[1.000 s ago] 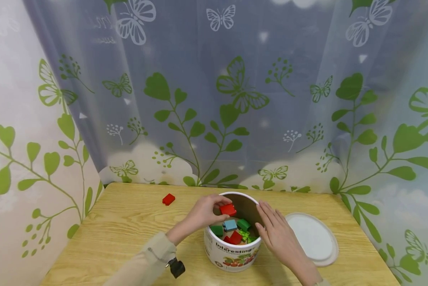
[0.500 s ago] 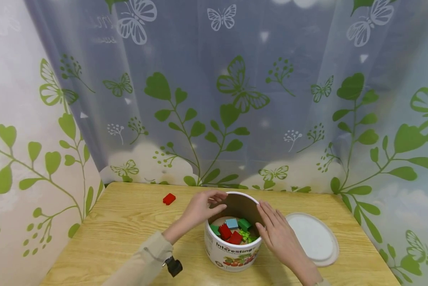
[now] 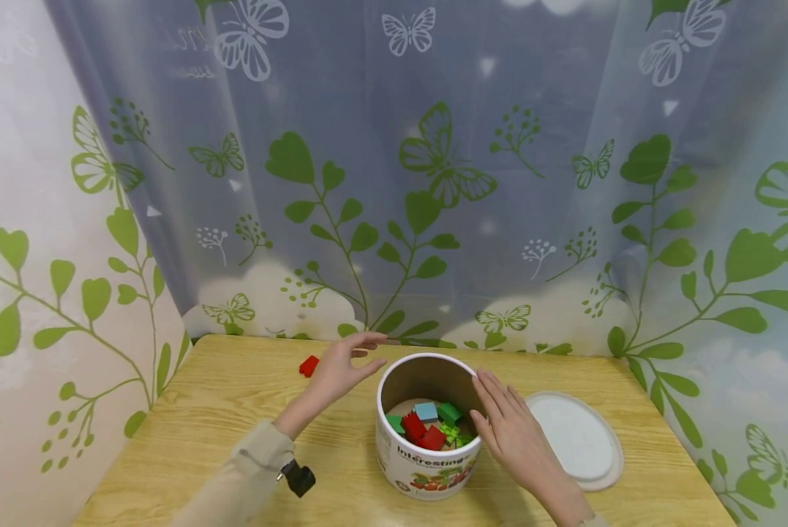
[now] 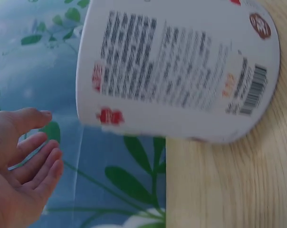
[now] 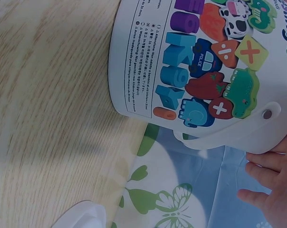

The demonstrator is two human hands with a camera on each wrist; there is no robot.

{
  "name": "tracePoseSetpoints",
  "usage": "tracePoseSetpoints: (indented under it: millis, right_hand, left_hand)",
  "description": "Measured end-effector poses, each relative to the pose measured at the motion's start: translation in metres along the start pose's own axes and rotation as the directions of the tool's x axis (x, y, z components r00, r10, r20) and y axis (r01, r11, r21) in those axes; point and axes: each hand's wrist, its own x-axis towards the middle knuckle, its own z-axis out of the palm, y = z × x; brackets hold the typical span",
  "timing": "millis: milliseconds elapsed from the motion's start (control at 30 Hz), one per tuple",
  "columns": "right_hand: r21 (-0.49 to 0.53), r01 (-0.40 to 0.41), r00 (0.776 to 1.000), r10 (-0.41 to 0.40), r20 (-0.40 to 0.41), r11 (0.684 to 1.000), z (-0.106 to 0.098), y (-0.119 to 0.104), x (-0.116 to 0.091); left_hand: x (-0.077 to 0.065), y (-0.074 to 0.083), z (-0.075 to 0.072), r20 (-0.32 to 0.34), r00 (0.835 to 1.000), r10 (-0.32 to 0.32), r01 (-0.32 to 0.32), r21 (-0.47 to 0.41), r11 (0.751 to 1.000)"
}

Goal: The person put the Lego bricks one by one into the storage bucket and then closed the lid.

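A white round bucket (image 3: 400, 461) with printed pictures stands on the table, its top uncovered. Inside lie red bricks (image 3: 432, 438), a light blue brick (image 3: 425, 412) and several green pieces (image 3: 449, 413). My left hand (image 3: 337, 369) is in the air left of the rim, fingers extended, thumb apart, nothing held. The left wrist view shows that hand (image 4: 27, 166) beside the bucket's text panel. With straight fingers, my right hand (image 3: 519, 435) rests on the right rim; in the right wrist view its fingers lie near the bucket's handle (image 5: 229, 137). One red brick (image 3: 309, 365) lies beyond my left hand, partly covered by it.
A white round lid (image 3: 574, 439) lies flat on the wooden table (image 3: 189, 439), right of the bucket and beside my right hand. A leaf-and-butterfly patterned curtain (image 3: 380, 256) hangs behind the table's far edge and along both sides.
My left hand let go of a red brick, which now lies inside the bucket. That hand then drew out leftward past the rim, towards the loose red brick. My right hand stayed put.
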Motion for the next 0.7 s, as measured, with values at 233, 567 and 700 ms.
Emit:
tracePoseSetpoints:
  millis: [233, 567, 700]
  right_hand:
    - [0.008, 0.012, 1.000, -0.012, -0.007, 1.000, 0.000, 0.000, 0.000]
    - [0.005, 0.014, 1.000, -0.014, -0.016, 1.000, 0.000, 0.000, 0.000]
    - [0.004, 0.011, 1.000, -0.011, -0.014, 1.000, -0.001, 0.000, 0.001]
  left_hand:
    - [-0.009, -0.033, -0.009, -0.097, 0.992, -0.077, 0.085, 0.086, 0.993]
    - [-0.017, -0.084, -0.021, -0.174, 0.974, -0.146, 0.174, 0.154, 0.973]
    - [-0.020, -0.098, -0.024, -0.195, 0.965, -0.178, 0.214, 0.184, 0.959]
